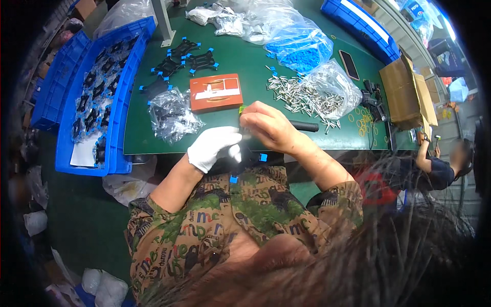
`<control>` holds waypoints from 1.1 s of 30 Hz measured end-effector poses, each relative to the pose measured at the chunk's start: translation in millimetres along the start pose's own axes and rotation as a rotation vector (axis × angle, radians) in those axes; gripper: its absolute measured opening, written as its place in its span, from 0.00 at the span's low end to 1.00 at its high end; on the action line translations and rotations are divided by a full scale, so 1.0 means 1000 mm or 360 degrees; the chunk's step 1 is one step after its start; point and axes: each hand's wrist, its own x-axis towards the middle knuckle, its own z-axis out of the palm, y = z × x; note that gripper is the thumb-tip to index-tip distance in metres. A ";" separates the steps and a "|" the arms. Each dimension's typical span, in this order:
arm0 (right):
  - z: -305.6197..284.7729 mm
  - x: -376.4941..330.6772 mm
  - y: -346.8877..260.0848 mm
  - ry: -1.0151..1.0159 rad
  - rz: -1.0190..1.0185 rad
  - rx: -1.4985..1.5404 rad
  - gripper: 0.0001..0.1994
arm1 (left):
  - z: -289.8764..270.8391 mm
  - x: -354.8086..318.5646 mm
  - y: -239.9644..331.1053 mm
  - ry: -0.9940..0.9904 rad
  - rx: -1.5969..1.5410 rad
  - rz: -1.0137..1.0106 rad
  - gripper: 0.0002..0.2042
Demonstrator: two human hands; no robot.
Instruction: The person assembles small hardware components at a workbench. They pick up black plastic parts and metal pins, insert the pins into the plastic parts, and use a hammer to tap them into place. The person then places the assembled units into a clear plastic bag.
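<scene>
My left hand (214, 149), in a white glove, curls its fingers round a black X-shaped bracket (249, 157) with blue tips, just off the table's near edge. Above it, my bare right hand (271, 127) is closed in a pinch; what sits between its fingertips is too small and hidden to name. A yellow-green bit (241, 109) shows beside those fingers. Behind the right wrist lies a black rod-like handle (304, 126). An orange-red box (216, 92) stands just beyond both hands.
Left of the box lie clear bags (173, 114) and several black brackets (203, 61). Metal pins (294, 94), a bag of blue caps (302, 48), a phone (349, 64) and yellow rings (364, 123) lie right. A blue crate (118, 110) flanks the table; a co-worker (434, 166) is far right.
</scene>
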 end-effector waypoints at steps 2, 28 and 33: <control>0.002 -0.001 -0.001 0.0023 -0.0054 -0.0085 0.12 | 0.000 -0.001 -0.001 0.0002 -0.0031 0.0000 0.11; 0.010 -0.019 -0.015 -0.0238 0.0045 -0.0309 0.13 | -0.010 -0.012 -0.014 0.0019 0.0748 0.0062 0.14; 0.018 -0.031 -0.020 -0.0152 0.0142 -0.0176 0.15 | 0.000 -0.028 -0.006 -0.0027 0.1321 0.0164 0.12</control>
